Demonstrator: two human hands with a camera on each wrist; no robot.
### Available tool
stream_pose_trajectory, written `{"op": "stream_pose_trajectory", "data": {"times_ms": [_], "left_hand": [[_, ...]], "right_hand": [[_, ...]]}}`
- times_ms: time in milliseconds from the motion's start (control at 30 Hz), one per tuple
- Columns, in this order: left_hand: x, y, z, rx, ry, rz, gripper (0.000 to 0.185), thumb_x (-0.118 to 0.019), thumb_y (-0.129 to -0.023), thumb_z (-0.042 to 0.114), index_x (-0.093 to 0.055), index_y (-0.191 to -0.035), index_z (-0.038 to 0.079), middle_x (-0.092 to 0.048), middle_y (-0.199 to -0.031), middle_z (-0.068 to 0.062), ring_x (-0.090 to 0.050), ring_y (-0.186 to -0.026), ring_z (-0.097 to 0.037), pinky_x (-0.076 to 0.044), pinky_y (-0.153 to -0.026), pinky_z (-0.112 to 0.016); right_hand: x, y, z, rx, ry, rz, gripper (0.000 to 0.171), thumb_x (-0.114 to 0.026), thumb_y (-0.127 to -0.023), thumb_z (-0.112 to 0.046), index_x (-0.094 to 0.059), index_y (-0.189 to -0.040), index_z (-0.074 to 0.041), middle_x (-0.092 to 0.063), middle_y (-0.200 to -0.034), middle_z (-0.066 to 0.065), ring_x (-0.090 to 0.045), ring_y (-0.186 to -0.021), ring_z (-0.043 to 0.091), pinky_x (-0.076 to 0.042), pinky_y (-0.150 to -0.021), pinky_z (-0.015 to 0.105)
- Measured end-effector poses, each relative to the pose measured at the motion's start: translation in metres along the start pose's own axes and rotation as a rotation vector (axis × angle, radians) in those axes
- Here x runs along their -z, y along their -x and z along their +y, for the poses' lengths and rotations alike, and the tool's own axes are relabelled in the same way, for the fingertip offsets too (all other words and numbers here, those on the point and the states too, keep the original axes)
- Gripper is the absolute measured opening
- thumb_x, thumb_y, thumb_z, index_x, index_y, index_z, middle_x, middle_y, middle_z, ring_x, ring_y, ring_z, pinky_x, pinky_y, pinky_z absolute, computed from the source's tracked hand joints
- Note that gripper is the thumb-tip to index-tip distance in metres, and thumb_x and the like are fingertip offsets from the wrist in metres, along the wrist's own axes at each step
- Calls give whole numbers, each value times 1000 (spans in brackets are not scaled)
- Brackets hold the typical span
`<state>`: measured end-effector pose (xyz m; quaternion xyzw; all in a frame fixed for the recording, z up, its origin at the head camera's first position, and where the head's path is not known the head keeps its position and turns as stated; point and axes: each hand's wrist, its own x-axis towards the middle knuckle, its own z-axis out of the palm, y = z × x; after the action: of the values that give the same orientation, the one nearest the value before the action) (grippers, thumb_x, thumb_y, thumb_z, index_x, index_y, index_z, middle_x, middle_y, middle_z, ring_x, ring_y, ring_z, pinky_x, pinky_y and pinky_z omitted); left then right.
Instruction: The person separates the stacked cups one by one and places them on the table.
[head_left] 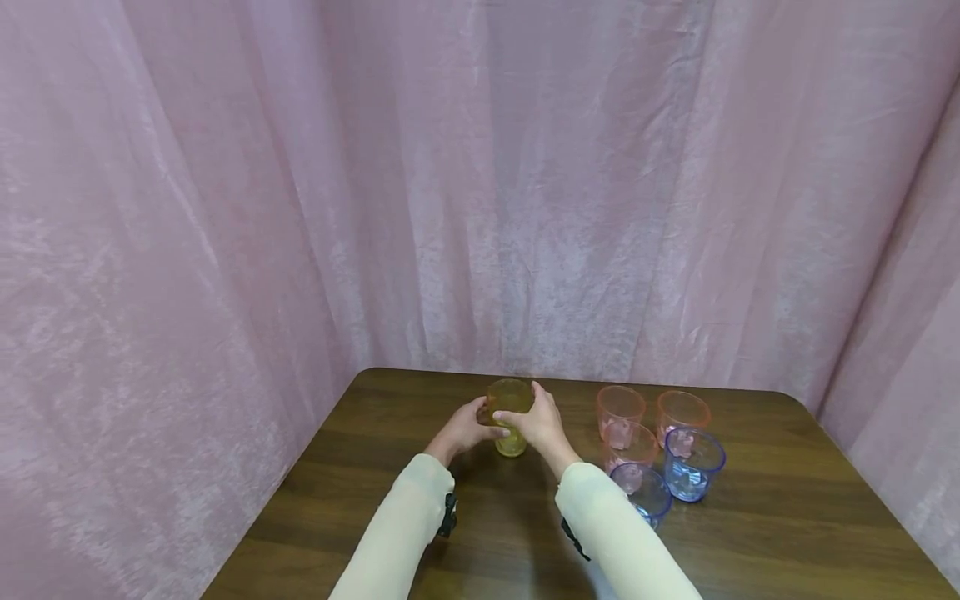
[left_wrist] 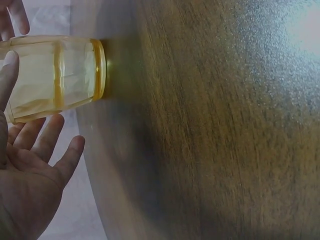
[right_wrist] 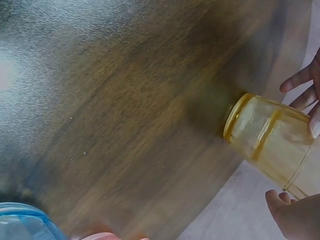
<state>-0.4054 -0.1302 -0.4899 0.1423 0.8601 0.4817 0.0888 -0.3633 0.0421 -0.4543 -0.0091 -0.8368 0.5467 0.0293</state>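
Observation:
A clear yellow cup [head_left: 512, 443] stands upright near the table's far edge, between both hands. Its base is right at the tabletop in the left wrist view, where a darker band rings the cup [left_wrist: 75, 75]. My left hand [head_left: 462, 431] grips it from the left, thumb on the near side and some fingers spread behind. From the right, my right hand [head_left: 546, 425] holds the upper part, thumb across the front and a forefinger by the rim. In the right wrist view the yellow cup [right_wrist: 265, 132] lies partly beyond the frame's edge.
Right of the hands stand three clear pink cups [head_left: 620, 407] and two clear blue cups [head_left: 692, 471], grouped close together. The right forearm passes just left of the nearer blue cup [head_left: 643, 493]. Pink curtains [head_left: 525, 208] hang behind the brown wooden table [head_left: 780, 500].

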Motion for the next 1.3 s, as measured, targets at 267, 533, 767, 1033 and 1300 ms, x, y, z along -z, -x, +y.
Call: {"op": "stream_pose_trajectory", "data": {"times_ms": [267, 533, 767, 1033, 1300], "left_hand": [[1, 1, -2, 7, -4, 1, 82, -83, -83, 29, -41, -149, 5, -44, -149, -21, -45, -134, -37, -42, -106, -51], [-1, 2, 1, 0, -44, -5, 84, -82, -84, 29, -38, -150, 3, -42, -151, -19, -42, -136, -37, -40, -107, -52], [-1, 2, -1, 18, -38, -5, 84, -82, -84, 31, -38, -150, 3, -43, -151, -19, -41, -138, -35, -39, -108, -50], [0, 2, 0, 12, -11, -8, 86, -83, -83, 29, -37, -150, 2, -43, -150, -20, -42, -137, -37, -40, -107, -52], [-2, 4, 3, 18, 7, 1, 92, -83, -82, 35, -34, -150, -2, -41, -150, -22, -42, -136, -39, -39, -107, -54]], "right_hand": [[0, -2, -2, -8, 63, -27, 100, -83, -82, -31, -23, -155, 0, -29, -154, 27, -32, -138, 47, -35, -108, 60], [9, -2, -5, 9, 110, 12, 89, -82, -83, -34, -36, -149, 4, -50, -142, 24, -46, -130, 43, -43, -103, 54], [9, -2, -10, 23, 83, 31, 91, -84, -81, -37, -37, -150, -1, -48, -145, 20, -46, -131, 41, -44, -102, 53], [13, 0, -21, 33, 65, 53, 91, -84, -81, -38, -37, -151, -4, -45, -148, 19, -43, -134, 40, -43, -103, 53], [20, 3, -32, 50, 48, 55, 94, -84, -80, -40, -35, -152, -4, -37, -154, 20, -35, -139, 42, -38, -107, 56]]}}
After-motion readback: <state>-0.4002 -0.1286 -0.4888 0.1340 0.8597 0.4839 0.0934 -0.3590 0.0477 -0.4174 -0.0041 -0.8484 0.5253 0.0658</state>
